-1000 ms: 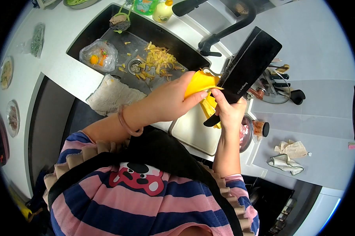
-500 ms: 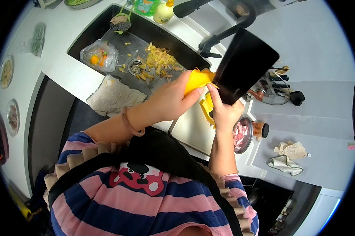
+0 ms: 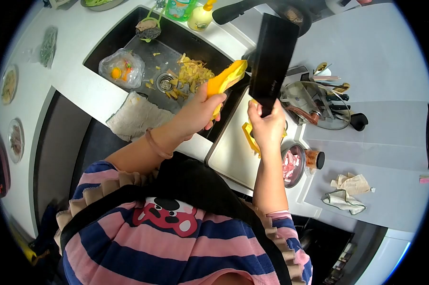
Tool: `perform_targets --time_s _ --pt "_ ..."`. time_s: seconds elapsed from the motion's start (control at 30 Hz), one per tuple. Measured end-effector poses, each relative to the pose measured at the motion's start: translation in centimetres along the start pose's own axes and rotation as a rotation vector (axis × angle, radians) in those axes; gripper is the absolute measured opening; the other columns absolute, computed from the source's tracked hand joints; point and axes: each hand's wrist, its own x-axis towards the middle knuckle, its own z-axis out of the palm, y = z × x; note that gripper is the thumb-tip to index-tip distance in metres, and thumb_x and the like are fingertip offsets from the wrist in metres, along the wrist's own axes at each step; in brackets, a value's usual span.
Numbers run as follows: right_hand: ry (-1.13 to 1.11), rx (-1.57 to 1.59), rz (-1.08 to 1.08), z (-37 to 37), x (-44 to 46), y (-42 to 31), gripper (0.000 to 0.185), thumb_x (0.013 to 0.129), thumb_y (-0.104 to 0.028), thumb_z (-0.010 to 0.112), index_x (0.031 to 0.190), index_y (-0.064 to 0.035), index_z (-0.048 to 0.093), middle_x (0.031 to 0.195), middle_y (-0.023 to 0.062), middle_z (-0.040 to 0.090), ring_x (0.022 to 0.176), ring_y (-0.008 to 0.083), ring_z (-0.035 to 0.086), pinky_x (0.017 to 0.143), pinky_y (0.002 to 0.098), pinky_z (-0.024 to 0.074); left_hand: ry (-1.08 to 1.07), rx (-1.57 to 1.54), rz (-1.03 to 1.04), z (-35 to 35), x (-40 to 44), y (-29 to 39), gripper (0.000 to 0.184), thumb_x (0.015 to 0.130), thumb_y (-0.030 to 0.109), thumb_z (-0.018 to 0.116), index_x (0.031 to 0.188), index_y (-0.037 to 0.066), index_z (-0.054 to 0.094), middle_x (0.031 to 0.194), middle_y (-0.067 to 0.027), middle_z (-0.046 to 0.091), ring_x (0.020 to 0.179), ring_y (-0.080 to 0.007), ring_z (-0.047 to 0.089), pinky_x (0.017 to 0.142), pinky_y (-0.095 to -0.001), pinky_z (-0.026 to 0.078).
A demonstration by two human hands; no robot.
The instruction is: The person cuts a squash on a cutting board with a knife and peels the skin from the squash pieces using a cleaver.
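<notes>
My left hand (image 3: 195,114) is closed around a long yellow-orange piece of pumpkin (image 3: 226,80), holding it tilted up over the sink's right edge. In my right hand (image 3: 267,127) is a black cleaver (image 3: 274,59), gripped by its handle with the broad blade pointing up and away. A small gap separates blade and pumpkin. Below my right hand, yellow strips of peel (image 3: 249,137) lie on the white cutting board (image 3: 228,159); the hand and wrist partly hide them.
The dark sink (image 3: 98,51) holds a pile of peelings (image 3: 195,73) and a plastic bag (image 3: 122,71) of scraps. A cloth (image 3: 136,118) hangs over its front edge. Right of the board are a bowl of sliced meat (image 3: 292,165), a jar (image 3: 314,159) and a glass lid (image 3: 309,102).
The cleaver has come off the pumpkin and swung more upright, to the left. My left hand has shifted slightly left and down, turning the pumpkin upward.
</notes>
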Motion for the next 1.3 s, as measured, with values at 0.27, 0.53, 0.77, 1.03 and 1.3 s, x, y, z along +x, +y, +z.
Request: perform_targets --time_s 0.27,0.53,0.77,1.03,1.3 --pt "0.084 0.048 -0.282 2.8 0.3 0.5 0.025 0.079 -0.005 0.064 0.104 -0.0035 0.060 0.066 0.0056 0.050 0.058 0.0161 0.052 0.057 0.0285 0.0450 0.046 0.052 0.060 0.9 -0.5 0.3 0.050 0.091 0.024 0.051 0.133 0.008 0.030 0.094 -0.0030 0.048 0.069 -0.0083 0.049 0.043 -0.0203 0.040" --pt "-0.064 -0.349 -0.531 2.3 -1.2 -0.5 0.061 0.058 -0.001 0.068 0.117 -0.0132 0.061 0.073 0.0081 0.050 0.068 0.0257 0.056 0.063 0.0357 0.0494 -0.034 0.027 0.065 0.5 -0.5 -0.5 0.029 0.094 0.028 0.043 0.099 0.001 0.054 0.074 -0.0053 0.050 0.061 -0.0100 0.050 0.046 -0.0226 0.046" --pt "-0.043 -0.423 -0.482 2.4 -1.4 -0.5 0.075 0.056 0.000 0.068 0.127 -0.0147 0.052 0.076 0.0082 0.050 0.067 0.0261 0.057 0.060 0.0356 0.0495 -0.069 0.088 0.027 1.2 -1.4 0.1 0.024 0.094 0.026 0.046 0.099 0.004 0.056 0.082 -0.0033 0.053 0.071 -0.0109 0.053 0.052 -0.0242 0.047" --pt "-0.020 -0.402 -0.437 2.8 -1.2 -0.6 0.078 0.059 0.001 0.065 0.133 -0.0153 0.046 0.078 0.0101 0.051 0.063 0.0291 0.057 0.056 0.0380 0.0495 -0.084 0.200 0.138 1.7 -1.7 0.3 0.025 0.095 0.021 0.045 0.101 0.000 0.057 0.080 -0.0049 0.055 0.066 -0.0123 0.056 0.055 -0.0250 0.050" --pt "-0.021 0.048 -0.294 3.3 -1.3 -0.4 0.048 0.075 0.005 0.054 0.121 -0.0093 0.057 0.093 0.0129 0.064 0.076 0.0263 0.064 0.068 0.0319 0.0509 -0.034 0.083 0.192 1.7 -1.3 -0.2 0.047 0.094 0.019 0.045 0.133 0.005 0.023 0.090 -0.0071 0.050 0.066 -0.0107 0.052 0.051 -0.0269 0.052"
